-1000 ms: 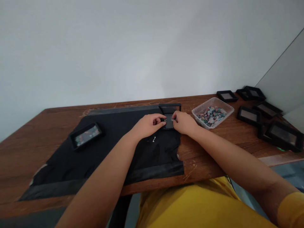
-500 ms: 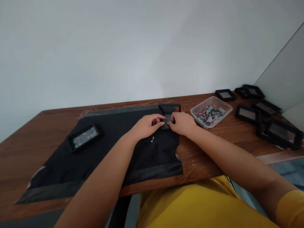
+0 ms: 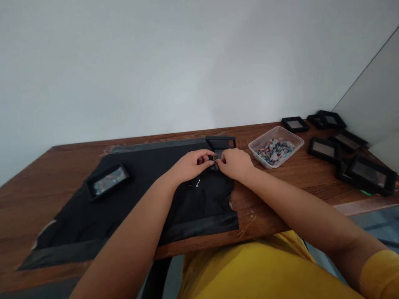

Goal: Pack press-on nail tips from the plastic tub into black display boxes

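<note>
At the open black case (image 3: 220,151), 2 hands (image 3: 193,166) (image 3: 236,163) sit close together.

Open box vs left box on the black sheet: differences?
The open box has its lid raised; the left box looks shut. Left hand and right hand are at the open box; neither touches the left box. The left box lies more askew than the open box. Both are black.
</note>
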A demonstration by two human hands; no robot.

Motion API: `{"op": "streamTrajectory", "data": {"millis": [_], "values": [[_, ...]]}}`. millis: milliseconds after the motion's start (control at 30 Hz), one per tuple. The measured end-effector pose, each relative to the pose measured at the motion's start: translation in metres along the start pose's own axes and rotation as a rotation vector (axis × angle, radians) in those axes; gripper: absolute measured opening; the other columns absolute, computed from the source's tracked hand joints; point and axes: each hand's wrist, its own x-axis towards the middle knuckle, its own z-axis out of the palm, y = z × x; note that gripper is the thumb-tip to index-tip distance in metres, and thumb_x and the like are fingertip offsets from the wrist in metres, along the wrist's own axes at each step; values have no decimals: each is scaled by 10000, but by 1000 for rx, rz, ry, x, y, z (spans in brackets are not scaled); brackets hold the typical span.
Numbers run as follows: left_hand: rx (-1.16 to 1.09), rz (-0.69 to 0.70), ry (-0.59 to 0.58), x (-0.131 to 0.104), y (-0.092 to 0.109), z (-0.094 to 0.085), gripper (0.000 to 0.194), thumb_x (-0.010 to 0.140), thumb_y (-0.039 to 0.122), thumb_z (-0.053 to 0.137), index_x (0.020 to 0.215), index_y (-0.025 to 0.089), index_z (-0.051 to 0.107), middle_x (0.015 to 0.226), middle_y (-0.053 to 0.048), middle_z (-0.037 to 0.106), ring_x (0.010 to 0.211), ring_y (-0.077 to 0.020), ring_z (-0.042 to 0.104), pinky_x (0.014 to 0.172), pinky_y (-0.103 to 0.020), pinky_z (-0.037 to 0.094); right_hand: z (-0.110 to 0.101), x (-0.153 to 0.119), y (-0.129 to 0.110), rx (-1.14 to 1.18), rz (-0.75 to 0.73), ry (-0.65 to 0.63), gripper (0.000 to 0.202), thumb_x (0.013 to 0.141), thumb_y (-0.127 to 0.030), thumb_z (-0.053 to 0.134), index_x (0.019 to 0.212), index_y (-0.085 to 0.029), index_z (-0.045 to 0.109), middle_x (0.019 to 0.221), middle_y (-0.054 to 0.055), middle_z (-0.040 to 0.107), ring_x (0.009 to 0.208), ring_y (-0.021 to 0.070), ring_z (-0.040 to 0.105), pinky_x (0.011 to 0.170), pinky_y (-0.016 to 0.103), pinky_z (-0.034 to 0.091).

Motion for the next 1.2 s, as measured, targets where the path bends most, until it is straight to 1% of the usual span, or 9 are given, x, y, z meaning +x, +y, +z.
{"op": "streamTrajectory", "data": {"millis": [167,267,333,433,500,600,700,900,1200], "values": [[8,-5,-7,0,-2,-1,430,876,504,590,1161,203,704,756,8,618,630,-143,515,597,-269,390,1,0,4,37,-12,15,199,915,-317,589,993,-200,730,1021,120,774,990,300,728,793,358,539],[13,-16,-2,0,-2,-1,431,877,493,590,1169,197,701,756,6,627,622,-144,518,591,-273,389,1,1,6,54,-18,13,184,880,-334,622,990,-218,713,1020,102,774,976,293,725,773,346,528],[5,-23,-3,0,-2,0,429,875,484,589,1171,194,700,757,6,625,620,-145,519,589,-275,385,1,1,6,58,-20,14,184,875,-339,627,993,-219,703,1030,103,771,973,292,723,764,344,522],[7,-21,-8,0,-2,0,423,876,479,588,1170,196,698,759,5,619,624,-148,522,591,-279,382,1,2,7,56,-17,24,216,890,-324,618,1062,-212,684,1059,117,765,983,292,719,763,342,510],[11,-17,-6,0,-2,0,417,876,473,589,1169,197,698,761,5,616,626,-148,522,596,-281,386,2,2,7,55,-15,28,262,899,-364,633,1107,-210,670,1059,122,764,984,299,718,764,345,506],[2,-22,-9,0,-2,-1,417,863,460,596,1166,195,702,763,5,610,619,-144,513,588,-279,381,3,2,8,57,-18,36,361,895,-468,668,1158,-221,658,1064,123,763,993,311,716,776,355,508],[-14,-22,-17,1,-2,-1,421,859,456,592,1166,193,706,744,10,595,614,-142,499,582,-276,371,5,3,9,52,-33,52,400,896,-510,678,1191,-239,666,1086,118,766,1012,319,717,789,365,517],[-26,-9,-18,0,-2,-2,443,847,495,605,1154,199,726,760,6,601,618,-139,490,592,-276,374,6,5,11,47,-76,51,369,921,-516,662,1196,-273,705,1129,87,772,1054,303,714,819,354,525],[-26,-14,-31,0,-2,-3,443,849,509,611,1147,205,733,760,4,608,627,-141,503,595,-274,389,6,7,11,61,-90,28,323,923,-485,668,1146,-258,726,1000,60,774,996,268,706,816,336,507]]}}
